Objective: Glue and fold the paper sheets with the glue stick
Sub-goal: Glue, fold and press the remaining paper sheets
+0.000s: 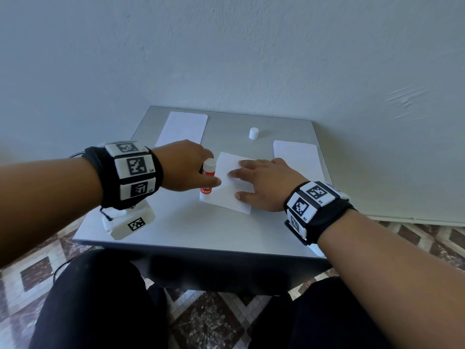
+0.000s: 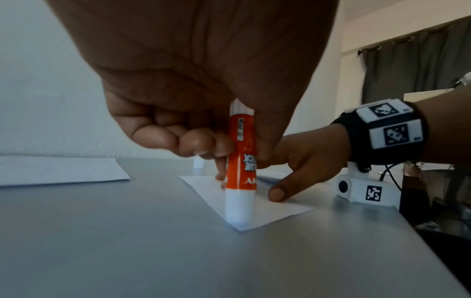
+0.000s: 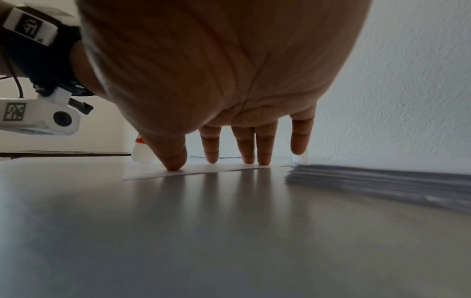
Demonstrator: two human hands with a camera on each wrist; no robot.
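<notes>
A small white paper sheet (image 1: 227, 187) lies in the middle of the grey table (image 1: 191, 230). My left hand (image 1: 188, 167) grips an orange and white glue stick (image 1: 207, 177) upside down, its tip pressed on the sheet's near left corner (image 2: 239, 223). The glue stick (image 2: 241, 161) stands nearly upright between thumb and curled fingers. My right hand (image 1: 261, 182) lies flat on the sheet's right half with straight fingers (image 3: 264, 147) pressing it down. The glue stick's white cap (image 1: 254, 133) stands apart at the back of the table.
A paper stack (image 1: 185, 128) lies at the table's back left, another stack (image 1: 298, 156) at the right, close to my right hand. A white wall rises right behind the table. Patterned floor tiles and my dark-clad legs show below the front edge.
</notes>
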